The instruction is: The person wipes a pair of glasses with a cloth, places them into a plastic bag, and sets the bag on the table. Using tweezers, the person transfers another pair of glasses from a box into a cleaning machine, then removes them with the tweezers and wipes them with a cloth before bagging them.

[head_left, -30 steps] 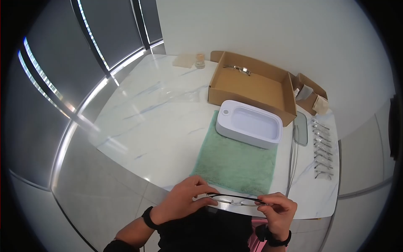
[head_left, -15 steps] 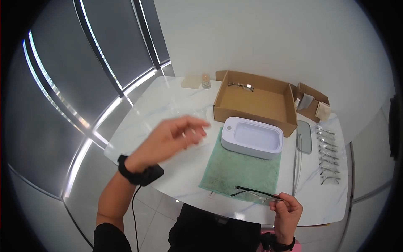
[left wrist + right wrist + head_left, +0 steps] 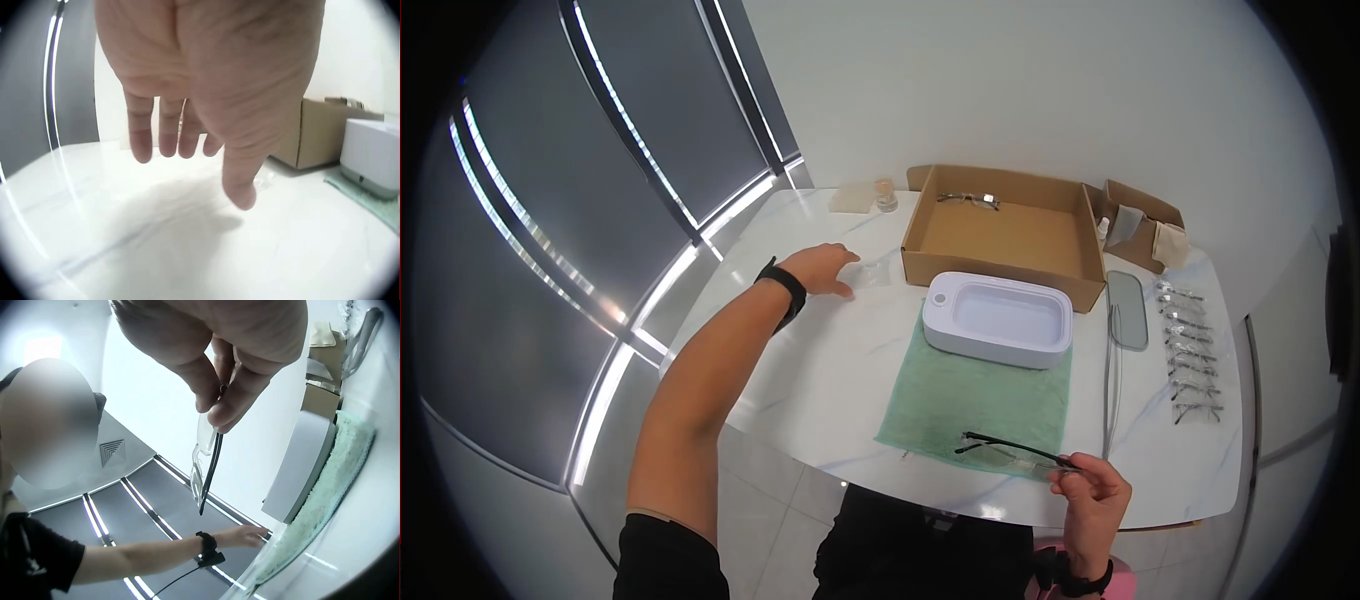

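In the head view my left hand [image 3: 824,268] hovers over the table at the left, beside a clear plastic bag [image 3: 874,273]. The left wrist view shows that hand [image 3: 209,94] with fingers extended and nothing in its grasp. My right hand [image 3: 1094,500] pinches one end of a pair of dark-armed glasses [image 3: 1012,446] above the green cloth's front edge. Thumb and fingers of the right hand [image 3: 219,369] close on the glasses [image 3: 212,469] in the right wrist view, the lenses hanging free.
A white cleaner tub [image 3: 1000,350] stands on the green cloth [image 3: 970,400]. Behind it is a cardboard box [image 3: 1000,235] holding glasses [image 3: 968,199]. Several bagged glasses [image 3: 1193,355] line the right side, near a grey-green tray [image 3: 1128,310]. A small jar [image 3: 886,196] stands at the back.
My left hand has let go of the glasses and moved forward and left to beside the plastic bag. My right hand keeps its hold on the glasses, now above the cloth's edge.
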### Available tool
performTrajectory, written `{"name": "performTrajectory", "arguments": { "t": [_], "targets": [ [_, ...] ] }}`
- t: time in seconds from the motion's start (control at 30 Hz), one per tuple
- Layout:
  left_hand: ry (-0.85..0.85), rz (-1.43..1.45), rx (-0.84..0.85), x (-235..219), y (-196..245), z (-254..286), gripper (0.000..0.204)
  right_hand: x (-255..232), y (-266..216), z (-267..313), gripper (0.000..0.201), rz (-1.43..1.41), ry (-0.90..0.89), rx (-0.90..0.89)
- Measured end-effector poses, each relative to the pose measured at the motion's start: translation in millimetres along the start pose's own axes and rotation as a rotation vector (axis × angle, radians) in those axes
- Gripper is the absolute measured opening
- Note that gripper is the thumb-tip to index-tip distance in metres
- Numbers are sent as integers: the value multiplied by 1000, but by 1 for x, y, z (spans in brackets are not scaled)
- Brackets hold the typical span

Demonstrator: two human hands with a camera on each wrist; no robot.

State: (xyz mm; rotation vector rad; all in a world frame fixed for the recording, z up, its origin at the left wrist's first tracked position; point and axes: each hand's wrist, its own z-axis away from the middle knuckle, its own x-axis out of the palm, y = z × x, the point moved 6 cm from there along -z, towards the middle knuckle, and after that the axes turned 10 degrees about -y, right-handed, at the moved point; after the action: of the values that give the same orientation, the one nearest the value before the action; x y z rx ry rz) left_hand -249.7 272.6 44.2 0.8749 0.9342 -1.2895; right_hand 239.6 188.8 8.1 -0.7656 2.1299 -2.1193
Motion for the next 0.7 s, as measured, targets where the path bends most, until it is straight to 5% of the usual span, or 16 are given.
{"name": "performTrajectory", "arguments": {
  "t": [0.3, 0.43, 0.7],
  "targets": [
    [-60, 133, -29, 18, -12, -18, 75, -8, 8, -2, 20, 87, 41, 54],
    [144, 99, 16, 24, -16, -18, 56, -12, 11, 3, 24, 349, 21, 171],
    [267, 223, 82, 29, -25, -15, 41, -10, 15, 0, 23, 286, 59, 94]
  ]
}}
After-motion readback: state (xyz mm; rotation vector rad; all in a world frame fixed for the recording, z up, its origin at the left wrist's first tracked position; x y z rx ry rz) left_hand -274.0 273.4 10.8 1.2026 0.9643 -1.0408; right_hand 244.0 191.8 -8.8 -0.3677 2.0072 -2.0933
